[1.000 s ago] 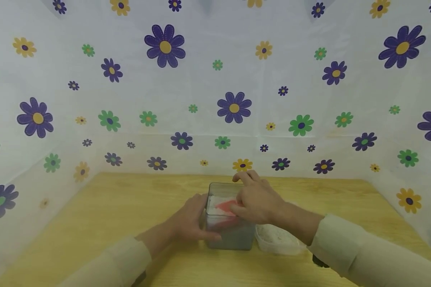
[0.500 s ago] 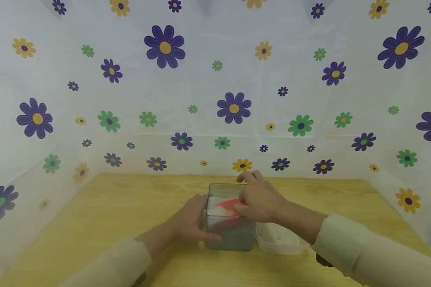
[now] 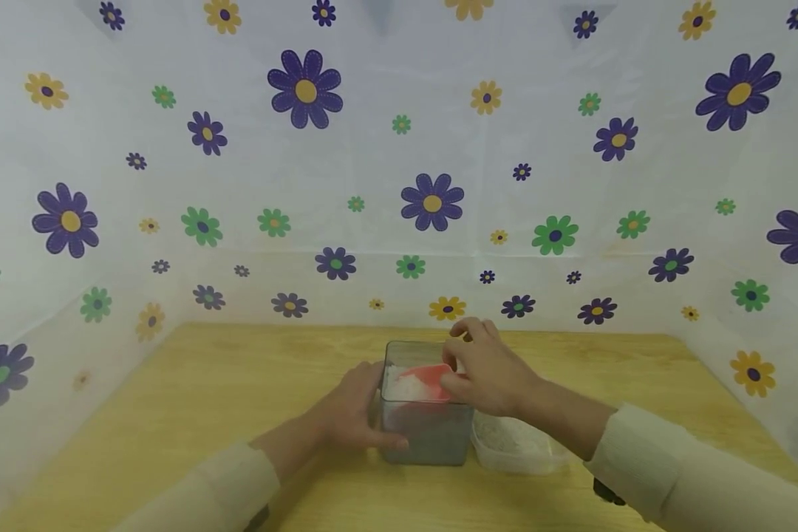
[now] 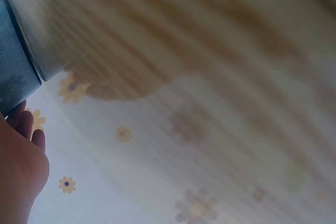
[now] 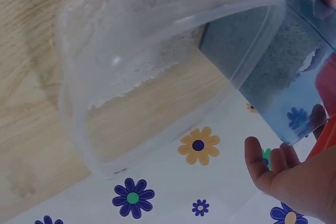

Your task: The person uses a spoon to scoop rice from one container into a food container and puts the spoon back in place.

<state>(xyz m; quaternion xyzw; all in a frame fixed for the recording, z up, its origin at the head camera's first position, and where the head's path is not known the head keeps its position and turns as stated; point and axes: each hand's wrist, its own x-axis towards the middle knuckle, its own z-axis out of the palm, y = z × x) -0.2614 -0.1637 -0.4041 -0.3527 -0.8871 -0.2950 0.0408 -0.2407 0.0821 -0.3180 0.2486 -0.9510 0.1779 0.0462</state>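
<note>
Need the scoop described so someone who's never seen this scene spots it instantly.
On the wood-grain table stands a tall, bluish see-through container. The scoop is at its open top, held by the right hand. Its pinkish-red colour sets it apart from the bluish container and the low clear tub beside it.

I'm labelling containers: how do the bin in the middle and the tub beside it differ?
The bin is blue-grey tinted; the tub is colourless. The bin stands taller; the tub is shallow. The left hand holds the bin; the tub stands unheld. Both contain white material.
</note>
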